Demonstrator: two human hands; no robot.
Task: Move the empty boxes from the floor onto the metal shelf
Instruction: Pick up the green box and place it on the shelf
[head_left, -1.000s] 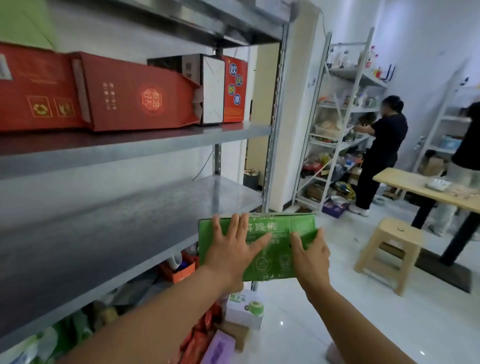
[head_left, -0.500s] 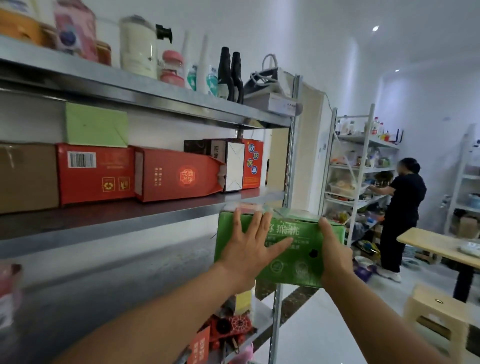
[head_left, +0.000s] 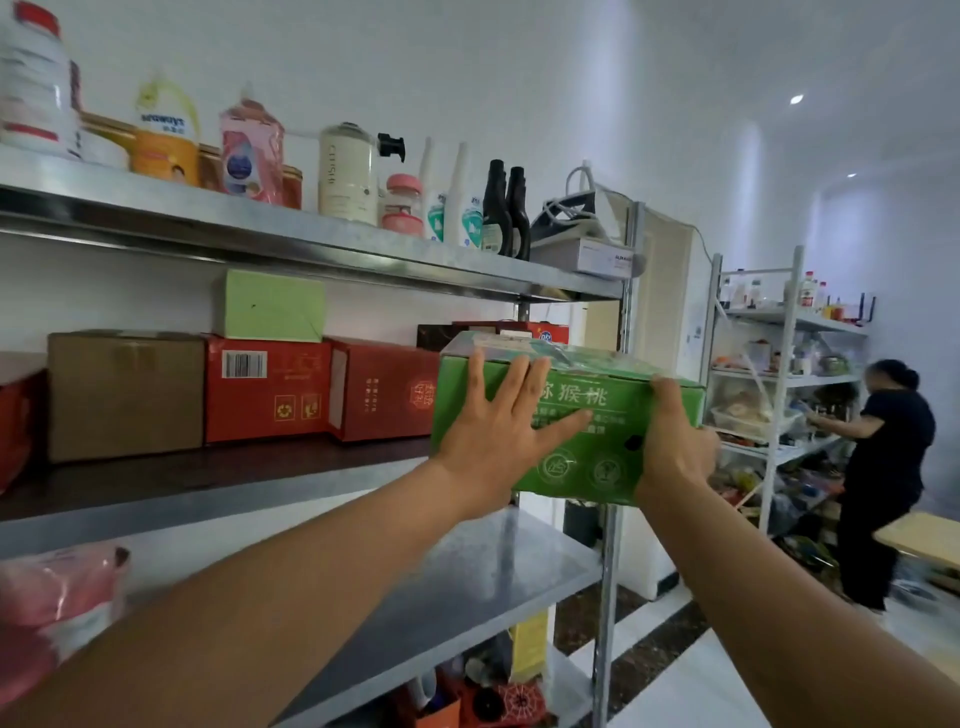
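Green box (head_left: 602, 410) in the air at front edge of metal shelf (head_left: 208, 499), right end. Left hand (head_left: 498, 441) flat, fingers spread on its face; right hand (head_left: 675, 447) curls round the corner. Keep level, push in.

Support: metal shelf (head_left: 467, 571), steel tiers on upright posts, stood against white wall.
Top tier: held white bottle (head_left: 31, 83), cream canister (head_left: 347, 176), pink jar (head_left: 402, 202), two dark bottles (head_left: 506, 210), grey box (head_left: 587, 254) at right end.
Middle tier: carried brown carton (head_left: 124, 397), barcode red box (head_left: 267, 389), second red box (head_left: 382, 395) in a row; light green box (head_left: 270, 306) sat on barcode red box.
Lower tier: pink bag (head_left: 57, 597) lay at left end.
Bottom tier: yellow packet (head_left: 529, 647) stood upright among red clutter, too blurred to identify.
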